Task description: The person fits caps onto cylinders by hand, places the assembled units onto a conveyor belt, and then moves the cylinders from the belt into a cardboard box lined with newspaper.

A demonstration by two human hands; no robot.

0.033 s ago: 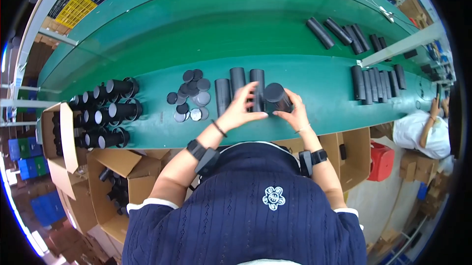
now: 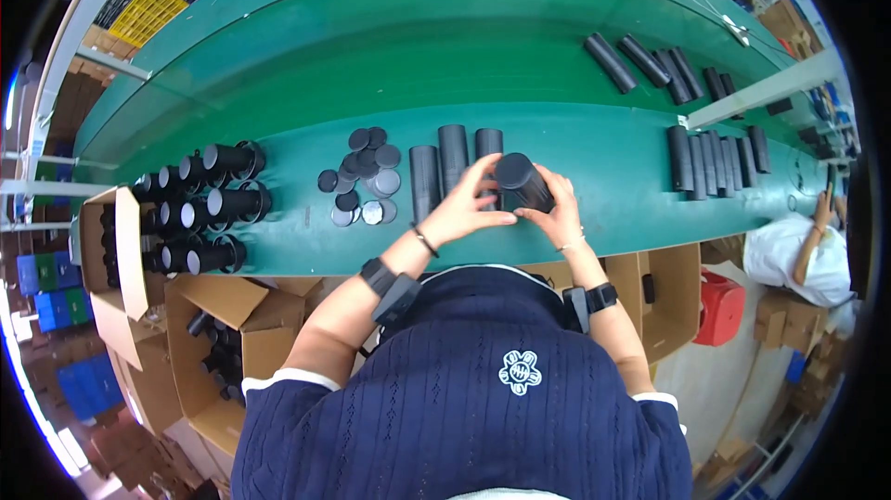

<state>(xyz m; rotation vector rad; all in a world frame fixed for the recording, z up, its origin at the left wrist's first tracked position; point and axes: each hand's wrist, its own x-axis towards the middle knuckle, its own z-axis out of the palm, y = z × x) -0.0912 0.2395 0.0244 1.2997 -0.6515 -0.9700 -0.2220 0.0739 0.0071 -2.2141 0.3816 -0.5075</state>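
A black cylindrical tube [image 2: 532, 189] with a round flat cap on its upper end stands tilted above the bench. My right hand [image 2: 560, 212] grips it from the right, with thumb and fingers round its side. At the tube's left edge is my left hand [image 2: 466, 204], thumb and fingers spread in a curve; whether its fingertips touch the tube is hard to tell. Just beyond that hand, several black tubes [image 2: 424, 175] lie side by side on the green bench. Left of them is a loose group of black round discs [image 2: 367, 164], a few showing paler faces.
Rows of black cylinders [image 2: 227, 201] with rings lie at the bench's left end, by an open cardboard box [image 2: 130, 245]. More tubes [image 2: 698, 161] lie to the right, under a metal post [image 2: 766, 92]. A co-worker in white [image 2: 789, 254] sits far right, beyond a red stool [image 2: 719, 307].
My left hand has moved right, closer to the held tube. The tube in my right hand has shifted slightly left and up.
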